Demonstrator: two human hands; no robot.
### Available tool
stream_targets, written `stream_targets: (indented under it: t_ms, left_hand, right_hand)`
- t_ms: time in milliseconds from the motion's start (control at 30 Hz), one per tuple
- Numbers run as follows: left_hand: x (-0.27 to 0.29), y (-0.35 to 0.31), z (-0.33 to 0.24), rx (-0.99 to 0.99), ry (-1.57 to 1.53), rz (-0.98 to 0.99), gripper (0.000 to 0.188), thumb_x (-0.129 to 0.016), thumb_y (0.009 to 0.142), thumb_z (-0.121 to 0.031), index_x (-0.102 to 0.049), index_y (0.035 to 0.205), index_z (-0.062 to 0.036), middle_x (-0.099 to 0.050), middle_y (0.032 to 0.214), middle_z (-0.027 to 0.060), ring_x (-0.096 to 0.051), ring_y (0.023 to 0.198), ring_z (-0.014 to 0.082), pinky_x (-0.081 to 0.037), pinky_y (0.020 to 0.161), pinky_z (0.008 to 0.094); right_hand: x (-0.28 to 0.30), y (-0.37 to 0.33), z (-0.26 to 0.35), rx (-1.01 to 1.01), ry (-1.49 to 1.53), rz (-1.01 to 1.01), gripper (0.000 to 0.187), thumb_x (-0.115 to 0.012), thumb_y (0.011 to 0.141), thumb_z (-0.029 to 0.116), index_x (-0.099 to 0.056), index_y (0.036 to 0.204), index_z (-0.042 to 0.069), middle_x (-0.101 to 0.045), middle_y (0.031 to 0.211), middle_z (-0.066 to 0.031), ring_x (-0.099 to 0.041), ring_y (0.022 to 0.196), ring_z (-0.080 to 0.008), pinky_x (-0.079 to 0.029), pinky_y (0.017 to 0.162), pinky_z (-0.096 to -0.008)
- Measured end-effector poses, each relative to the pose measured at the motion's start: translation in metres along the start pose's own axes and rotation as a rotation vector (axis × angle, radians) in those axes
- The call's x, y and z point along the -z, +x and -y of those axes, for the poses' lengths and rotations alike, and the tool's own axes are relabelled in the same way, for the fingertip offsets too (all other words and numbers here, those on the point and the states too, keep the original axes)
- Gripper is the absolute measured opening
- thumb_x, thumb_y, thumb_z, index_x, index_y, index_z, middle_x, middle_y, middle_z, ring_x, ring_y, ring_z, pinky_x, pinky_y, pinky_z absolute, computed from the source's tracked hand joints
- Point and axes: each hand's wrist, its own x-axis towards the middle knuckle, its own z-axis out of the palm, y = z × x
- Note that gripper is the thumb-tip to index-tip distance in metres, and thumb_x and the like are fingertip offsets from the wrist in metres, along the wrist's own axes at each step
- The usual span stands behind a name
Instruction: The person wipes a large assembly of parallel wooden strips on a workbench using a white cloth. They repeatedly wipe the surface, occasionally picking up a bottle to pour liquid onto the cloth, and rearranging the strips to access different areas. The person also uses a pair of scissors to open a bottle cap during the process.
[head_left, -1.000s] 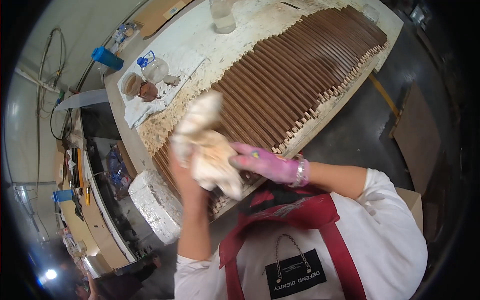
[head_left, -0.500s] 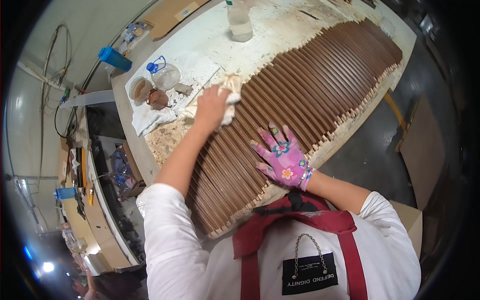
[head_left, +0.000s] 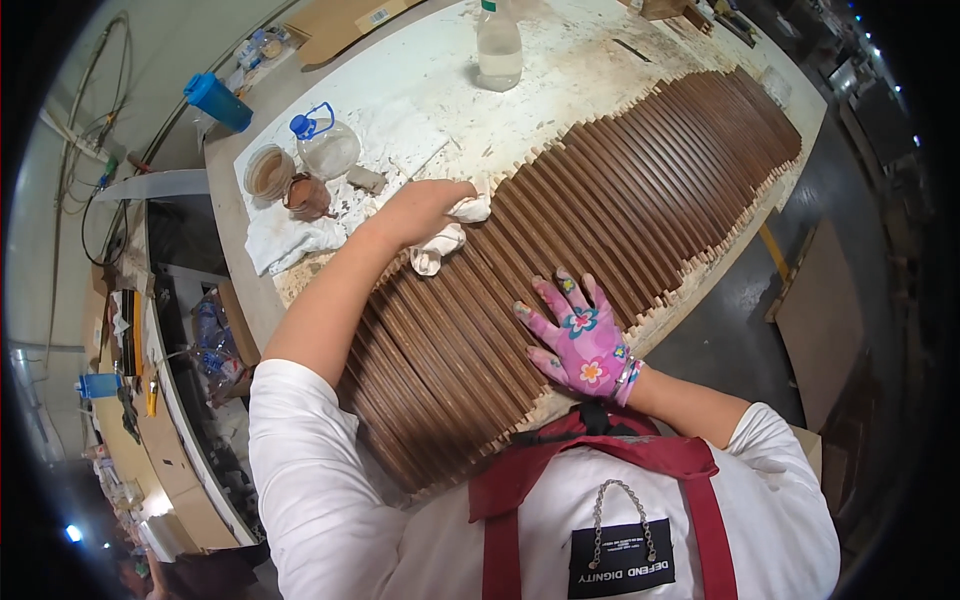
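Note:
A long row of dark brown wooden slats (head_left: pixel 630 190), with pale narrow ends, lies side by side across the table. My bare left hand (head_left: pixel 425 208) is closed on a crumpled white cloth (head_left: pixel 438 248) at the far ends of the slats. Part of the cloth pokes out past the fingers and part hangs below the hand. On the near side of the row, my right hand (head_left: pixel 582 338) wears a pink flowered glove. It rests flat on the slats with its fingers spread, holding nothing.
Beyond my left hand stand a clear jug (head_left: pixel 328 148) with a blue cap, an open jar (head_left: pixel 270 172) and a brown-stained container (head_left: pixel 307 197). A white rag (head_left: pixel 285 240) lies beside them. Farther back are a clear bottle (head_left: pixel 498 55) and a blue cup (head_left: pixel 217 102).
My left wrist has turned so its fingers point rightward, and the cloth is bunched differently under them. My right hand stays spread on the slats. The whole view has shifted slightly.

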Motion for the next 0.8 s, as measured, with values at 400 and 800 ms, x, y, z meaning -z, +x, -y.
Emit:
stream_targets:
  t_ms: [400, 800]
  left_hand:
    - [-0.079, 0.009, -0.112, -0.273, 0.007, -0.164, 0.034, -0.068, 0.083, -0.029, -0.063, 0.113, -0.0133, -0.061, 0.108, 0.016, -0.055, 0.111, 0.0318, -0.043, 0.095, 0.0467]
    - [-0.055, 0.036, -0.13, -0.344, 0.003, -0.234, 0.037, -0.071, 0.079, -0.016, -0.063, 0.114, -0.01, -0.06, 0.116, 0.0176, -0.054, 0.112, 0.0337, -0.04, 0.101, 0.048]
  right_hand:
    - [-0.007, -0.003, -0.004, -0.016, 0.1, -0.043, 0.048, -0.053, 0.088, 0.047, -0.062, 0.124, 0.017, -0.045, 0.143, -0.0203, -0.031, 0.138, -0.0416, -0.012, 0.115, -0.0565]
    - [-0.008, -0.009, -0.007, -0.09, 0.168, 0.168, 0.053, -0.045, 0.092, 0.048, -0.05, 0.138, 0.022, -0.04, 0.149, -0.0135, -0.032, 0.14, -0.0331, -0.015, 0.114, -0.0585]
